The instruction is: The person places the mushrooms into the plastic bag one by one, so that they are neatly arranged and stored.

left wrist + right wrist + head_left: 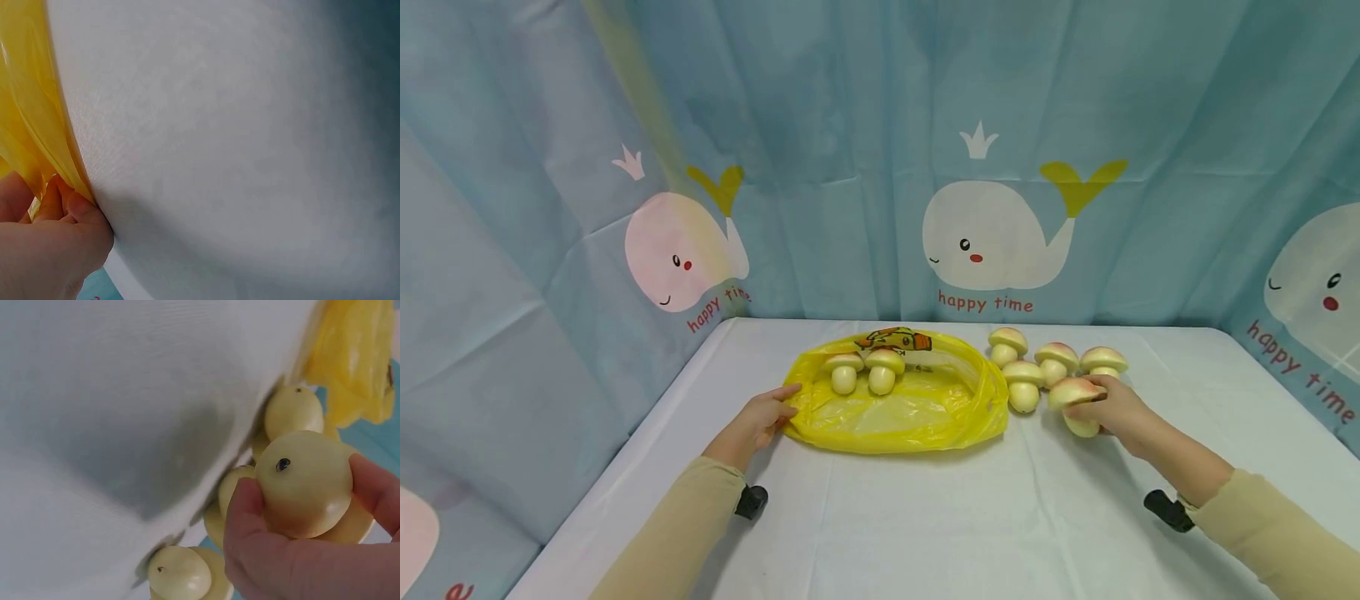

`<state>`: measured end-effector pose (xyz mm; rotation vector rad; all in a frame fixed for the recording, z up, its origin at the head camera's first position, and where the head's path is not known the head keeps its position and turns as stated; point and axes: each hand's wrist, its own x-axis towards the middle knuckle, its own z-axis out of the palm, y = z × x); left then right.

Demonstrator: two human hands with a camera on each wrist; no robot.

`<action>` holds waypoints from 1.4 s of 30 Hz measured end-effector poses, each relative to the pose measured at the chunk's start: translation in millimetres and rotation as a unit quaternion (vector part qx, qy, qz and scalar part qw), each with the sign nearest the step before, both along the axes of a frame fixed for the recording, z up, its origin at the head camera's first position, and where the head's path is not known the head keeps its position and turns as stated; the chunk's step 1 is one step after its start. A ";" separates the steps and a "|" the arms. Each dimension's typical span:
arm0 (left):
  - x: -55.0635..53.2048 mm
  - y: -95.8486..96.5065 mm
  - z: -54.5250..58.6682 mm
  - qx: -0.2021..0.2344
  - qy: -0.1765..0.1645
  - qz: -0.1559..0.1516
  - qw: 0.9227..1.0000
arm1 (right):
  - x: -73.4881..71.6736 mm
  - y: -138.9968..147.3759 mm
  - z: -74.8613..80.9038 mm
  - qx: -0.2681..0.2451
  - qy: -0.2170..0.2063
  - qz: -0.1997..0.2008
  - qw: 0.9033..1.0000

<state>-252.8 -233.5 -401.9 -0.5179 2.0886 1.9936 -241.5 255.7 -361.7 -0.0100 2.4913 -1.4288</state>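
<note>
A yellow plastic bag [895, 440] lies spread on the table with its mouth held wide. Two toy mushrooms, one on the left [844, 379] and one beside it [882, 381], rest inside. My left hand [763, 421] pinches the bag's left rim; the left wrist view shows thumb and fingers gathered on the yellow film [31, 106]. To the right of the bag, my right hand [1123, 417] grips a toy mushroom [1075, 393] with a reddish cap and cream stem. Its round stem end [306, 494] faces the right wrist camera, between thumb and fingers.
Several more toy mushrooms cluster right of the bag: one close to its rim [1022, 392], one behind [1006, 346], others near the held one [1056, 360]. A white cloth covers the table [925, 525]. Behind hangs a blue curtain [850, 233] printed with whales.
</note>
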 end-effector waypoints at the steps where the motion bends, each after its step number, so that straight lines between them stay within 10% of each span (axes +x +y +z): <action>1: 0.0 -0.1 0.0 0.001 0.000 0.001 1.000 | 0.7 0.1 1.0 -0.014 -0.001 0.001 1.000; 23: 0.0 -0.4 -1.8 -0.001 -0.001 0.004 1.000 | -0.5 -14.6 30.5 -0.255 -0.017 -0.030 0.966; 42: 0.8 -0.4 -0.5 -0.001 0.002 -0.001 1.000 | -1.7 -54.8 39.1 -0.257 -0.025 -0.034 0.965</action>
